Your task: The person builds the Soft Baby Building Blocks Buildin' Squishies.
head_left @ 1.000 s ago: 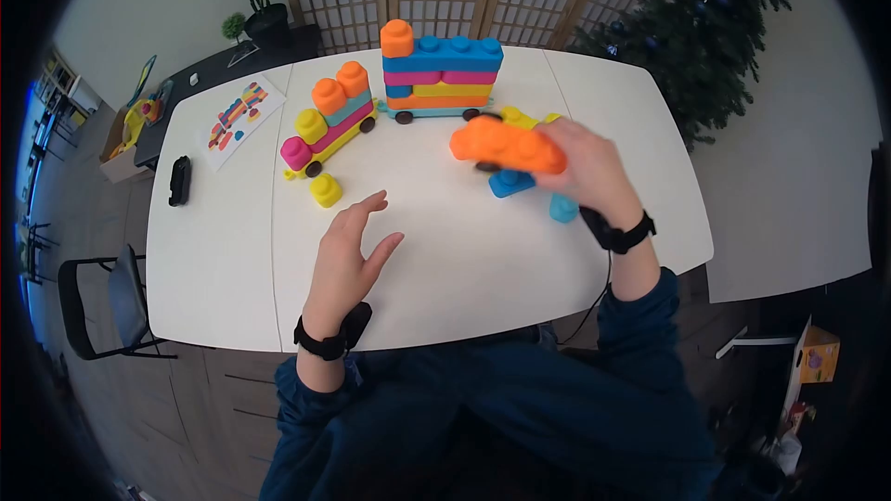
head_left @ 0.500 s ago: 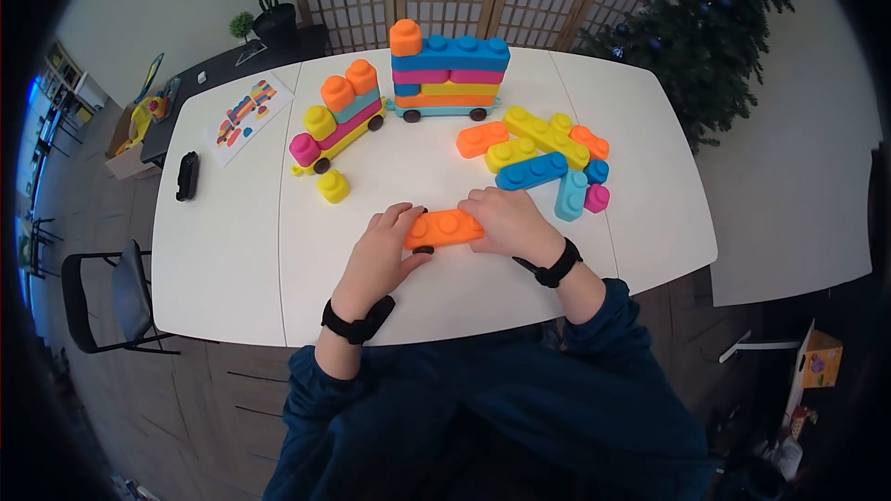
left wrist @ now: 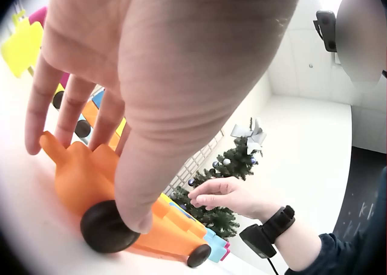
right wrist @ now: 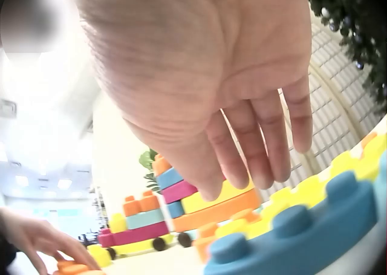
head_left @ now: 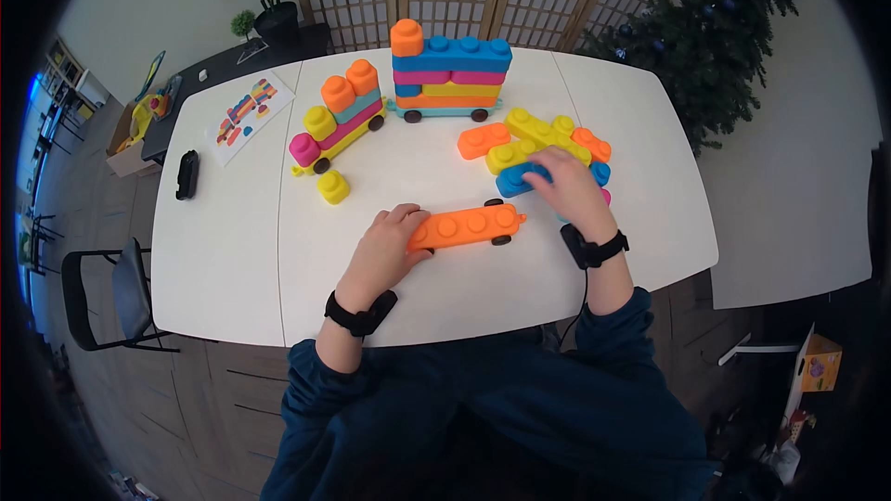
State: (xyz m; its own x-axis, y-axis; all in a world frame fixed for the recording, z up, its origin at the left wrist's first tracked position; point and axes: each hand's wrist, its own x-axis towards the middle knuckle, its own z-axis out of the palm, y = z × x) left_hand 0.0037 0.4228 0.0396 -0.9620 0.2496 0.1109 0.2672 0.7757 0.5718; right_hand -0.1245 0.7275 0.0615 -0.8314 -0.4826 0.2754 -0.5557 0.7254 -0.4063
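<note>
A: What does the left hand (head_left: 376,255) have hold of?

B: One end of the orange car (head_left: 469,224), on the table (head_left: 343,311). Its fingers are partly bent over that end, with the thumb on the near side by a black wheel (left wrist: 109,226).

A: And the right hand (head_left: 574,193)?

B: Its fingers are mostly straight and slightly spread, over the blue block (head_left: 516,181). They grip nothing. From above, they overlap the block, so contact is hard to tell; the right wrist view has the fingertips apart from it.

A: Where does the orange car lie?

B: In front of the person, between the hands, nearer than the heap of loose blocks.

A: Any containers?

B: A brown box (head_left: 128,160) beyond the table's left side, with a yellow thing (head_left: 144,121) in it, too small to name.

A: Do the views differ?

B: The left wrist view shows an upright orange tip (left wrist: 51,147) at the held end, which the left hand covers in the head view. Only the head view shows the picture sheet (head_left: 251,118) lying flat and the brown box.
</note>
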